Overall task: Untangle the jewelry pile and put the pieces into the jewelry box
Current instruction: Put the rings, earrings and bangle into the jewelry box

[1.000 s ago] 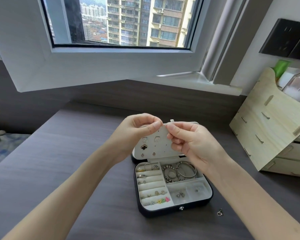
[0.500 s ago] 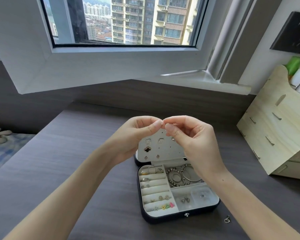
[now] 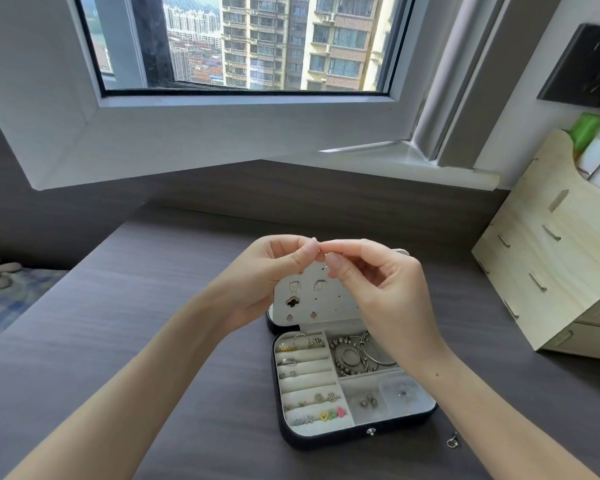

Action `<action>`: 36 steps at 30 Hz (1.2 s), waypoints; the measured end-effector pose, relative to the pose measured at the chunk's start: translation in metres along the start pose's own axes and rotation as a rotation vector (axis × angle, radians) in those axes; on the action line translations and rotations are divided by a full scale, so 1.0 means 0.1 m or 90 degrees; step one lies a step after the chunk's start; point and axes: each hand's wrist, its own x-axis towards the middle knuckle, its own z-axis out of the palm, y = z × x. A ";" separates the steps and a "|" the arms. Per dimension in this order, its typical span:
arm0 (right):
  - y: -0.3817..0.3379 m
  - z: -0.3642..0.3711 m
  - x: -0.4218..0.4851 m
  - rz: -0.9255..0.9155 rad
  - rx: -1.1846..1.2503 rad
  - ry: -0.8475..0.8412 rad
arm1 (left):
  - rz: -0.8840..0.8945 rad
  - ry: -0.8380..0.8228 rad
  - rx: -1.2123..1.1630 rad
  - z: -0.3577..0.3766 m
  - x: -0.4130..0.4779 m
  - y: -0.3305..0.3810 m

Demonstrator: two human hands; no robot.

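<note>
Your L hand point(image 3: 274, 271) & R hand point(image 3: 378, 289) had fingertip grips pinched on a tiny piece point(image 3: 320, 251) above the open jewelry box point(image 3: 326, 441).

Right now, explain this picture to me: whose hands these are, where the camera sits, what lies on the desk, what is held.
No machine here: a person's two bare hands, filmed by one camera worn on their head, looking down. The left hand and right hand together pinch a tiny piece, too small to identify. On the desk, an open jewelry box holds rings, earrings and bangles. A loose piece lies beside it; a wooden organizer stands to its right.
</note>
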 end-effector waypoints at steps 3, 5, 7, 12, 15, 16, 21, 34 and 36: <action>-0.01 -0.01 0.00 0.006 0.015 -0.003 | -0.003 -0.015 -0.011 0.00 0.00 0.01; -0.02 -0.02 0.01 0.026 0.048 -0.002 | -0.010 -0.028 -0.021 0.01 -0.01 0.02; -0.04 -0.03 0.02 0.038 0.074 -0.003 | -0.013 -0.036 -0.030 0.02 -0.03 0.04; -0.02 -0.01 0.03 0.029 0.052 0.004 | 0.002 -0.015 -0.023 0.04 -0.03 0.05; 0.01 -0.01 0.02 0.023 0.033 0.016 | 0.007 -0.007 -0.008 0.05 -0.03 0.04; 0.02 0.00 0.02 0.014 0.020 0.017 | 0.008 0.000 -0.002 0.05 -0.03 0.04; 0.06 0.00 0.01 -0.025 -0.028 -0.004 | 0.007 0.044 0.028 0.09 -0.02 0.04; 0.07 -0.02 0.06 0.002 -0.032 -0.036 | 0.003 0.057 0.001 0.08 -0.02 0.06; 0.07 -0.03 0.07 0.003 -0.037 -0.040 | 0.000 0.050 -0.004 0.08 -0.01 0.06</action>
